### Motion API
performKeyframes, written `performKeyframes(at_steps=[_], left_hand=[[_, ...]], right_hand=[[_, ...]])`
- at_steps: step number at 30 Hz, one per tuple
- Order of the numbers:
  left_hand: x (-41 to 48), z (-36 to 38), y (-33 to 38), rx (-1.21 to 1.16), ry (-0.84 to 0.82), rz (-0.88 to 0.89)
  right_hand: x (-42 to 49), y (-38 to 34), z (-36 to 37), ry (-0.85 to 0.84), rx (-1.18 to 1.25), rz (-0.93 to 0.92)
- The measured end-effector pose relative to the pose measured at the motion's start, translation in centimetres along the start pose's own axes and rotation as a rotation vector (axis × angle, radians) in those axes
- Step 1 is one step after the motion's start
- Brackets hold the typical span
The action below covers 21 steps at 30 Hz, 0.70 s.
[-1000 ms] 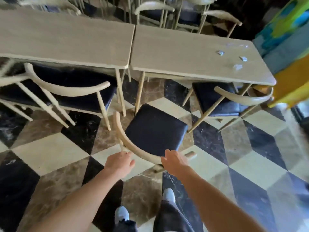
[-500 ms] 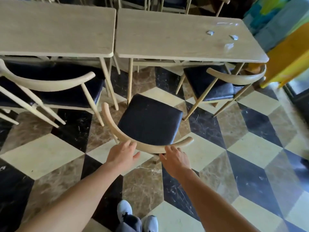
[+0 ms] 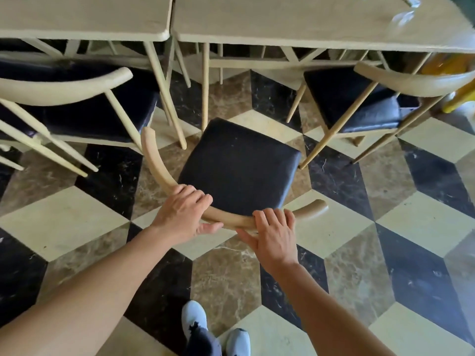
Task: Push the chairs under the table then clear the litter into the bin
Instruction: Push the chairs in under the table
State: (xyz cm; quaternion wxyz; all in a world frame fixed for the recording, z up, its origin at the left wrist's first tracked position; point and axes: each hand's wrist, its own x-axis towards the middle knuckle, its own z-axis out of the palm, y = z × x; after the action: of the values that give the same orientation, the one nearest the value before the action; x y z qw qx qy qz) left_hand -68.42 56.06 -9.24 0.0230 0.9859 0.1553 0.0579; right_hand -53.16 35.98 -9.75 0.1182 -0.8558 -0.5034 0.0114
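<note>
A chair with a black seat (image 3: 239, 165) and a curved pale wooden backrest (image 3: 156, 163) stands out on the floor, in front of the gap between two pale wooden tables (image 3: 295, 19). My left hand (image 3: 183, 214) grips the backrest left of its middle. My right hand (image 3: 273, 232) grips the same rail toward its right end. Small pieces of pale litter (image 3: 402, 18) lie on the right table near its far right corner, partly cut off by the frame.
Two matching chairs sit partly under the tables, one at the left (image 3: 84, 106) and one at the right (image 3: 359, 104). Thin table legs (image 3: 204, 86) stand just beyond the seat. The floor is checkered marble. A yellow object (image 3: 460, 96) sits at the right edge.
Both hands have closed onto the backrest rail, which they only hovered at before. The view has moved closer to the tables and tilted down.
</note>
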Motion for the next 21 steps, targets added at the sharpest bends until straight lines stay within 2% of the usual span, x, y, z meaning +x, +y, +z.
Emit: performKeyframes(at_steps=[4,7,21], left_hand=[[0.4,1.7,0.0,-0.043,0.246,0.012],[0.6,2.6,0.3,0.015,0.361,0.025],[6.5,4.1,0.6,0.065,0.53,0.032]], right_hand=[[0.1,0.9,1.7,0.186,0.008,-0.048],[-0.1,1.1,2.4,0.239,-0.031,-0.083],[4.9,6.0,2.5,0.297,-0.044,-0.142]])
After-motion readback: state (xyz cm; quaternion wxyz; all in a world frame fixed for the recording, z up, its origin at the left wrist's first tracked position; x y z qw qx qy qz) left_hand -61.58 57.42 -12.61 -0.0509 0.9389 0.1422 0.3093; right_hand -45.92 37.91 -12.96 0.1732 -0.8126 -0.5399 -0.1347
